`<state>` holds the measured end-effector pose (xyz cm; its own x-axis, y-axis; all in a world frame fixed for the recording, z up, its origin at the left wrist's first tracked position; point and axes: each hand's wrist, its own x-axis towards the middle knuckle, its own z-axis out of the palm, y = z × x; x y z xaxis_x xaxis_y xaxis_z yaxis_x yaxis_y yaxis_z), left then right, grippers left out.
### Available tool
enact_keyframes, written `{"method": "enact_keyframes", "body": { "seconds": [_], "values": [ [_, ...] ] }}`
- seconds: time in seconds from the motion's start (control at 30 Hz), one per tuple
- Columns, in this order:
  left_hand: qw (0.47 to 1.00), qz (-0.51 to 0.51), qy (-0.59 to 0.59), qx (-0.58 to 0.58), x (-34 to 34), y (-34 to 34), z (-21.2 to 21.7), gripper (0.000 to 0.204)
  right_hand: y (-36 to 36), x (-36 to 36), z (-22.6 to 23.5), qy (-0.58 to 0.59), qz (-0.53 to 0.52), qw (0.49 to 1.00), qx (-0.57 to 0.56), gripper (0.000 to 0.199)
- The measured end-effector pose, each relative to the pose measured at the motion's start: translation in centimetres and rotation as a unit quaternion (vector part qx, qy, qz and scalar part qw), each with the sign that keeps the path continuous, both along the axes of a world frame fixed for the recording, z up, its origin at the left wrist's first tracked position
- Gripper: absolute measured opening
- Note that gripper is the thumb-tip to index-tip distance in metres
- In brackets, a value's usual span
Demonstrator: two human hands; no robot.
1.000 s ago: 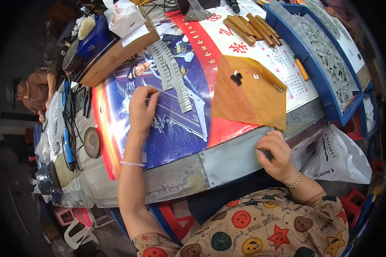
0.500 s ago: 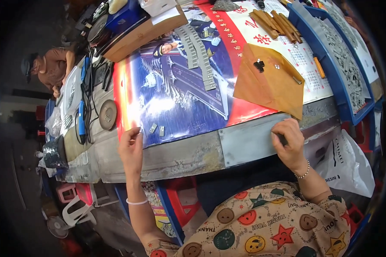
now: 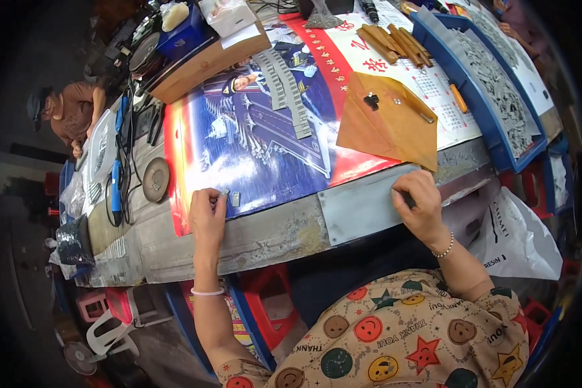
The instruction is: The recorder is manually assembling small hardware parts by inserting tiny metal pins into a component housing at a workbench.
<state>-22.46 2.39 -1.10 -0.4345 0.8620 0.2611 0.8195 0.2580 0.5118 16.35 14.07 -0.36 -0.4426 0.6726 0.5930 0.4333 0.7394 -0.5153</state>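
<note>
My left hand is at the near left edge of the glossy poster, fingers curled into a pinch. Its fingertips meet a small grey piece; whether they grip it is hidden. Beside it lies a second small grey piece. My right hand is half-curled over the right end of a pale grey plate at the table's edge. A dark bit shows inside its fingers, too covered to name. Beyond it an amber sheet bears a small black piece. Two strips of grey pieces lie on the poster.
A blue tray of grey parts stands at right, near brown sticks and an orange-handled tool. At left are a round dish, blue-handled tools with cords, and a wooden box. Another person works far left.
My left hand has moved right and slightly away from me, onto one of the two small grey pieces. My right hand has curled further over its dark bit. The whole view has shifted slightly.
</note>
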Motion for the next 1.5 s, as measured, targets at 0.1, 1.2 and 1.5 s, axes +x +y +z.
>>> {"method": "enact_keyframes", "body": {
  "seconds": [0.1,1.2,1.5],
  "values": [
    [0.999,0.006,-0.037,0.038,0.9,-0.9,0.9,0.01,-0.1,0.3,0.1,0.0,0.002,1.0,-0.006,0.015],
    [0.785,-0.057,-0.617,-0.001,23.5,-3.6,2.7,0.011,-3.0,-0.7,4.5,-0.038,0.302,0.893,-0.331,0.024],
    [0.773,-0.047,-0.632,-0.019,23.2,-3.5,2.7,0.018,-2.8,-0.1,3.6,0.033,0.336,0.734,-0.59,0.043]
  ]
}}
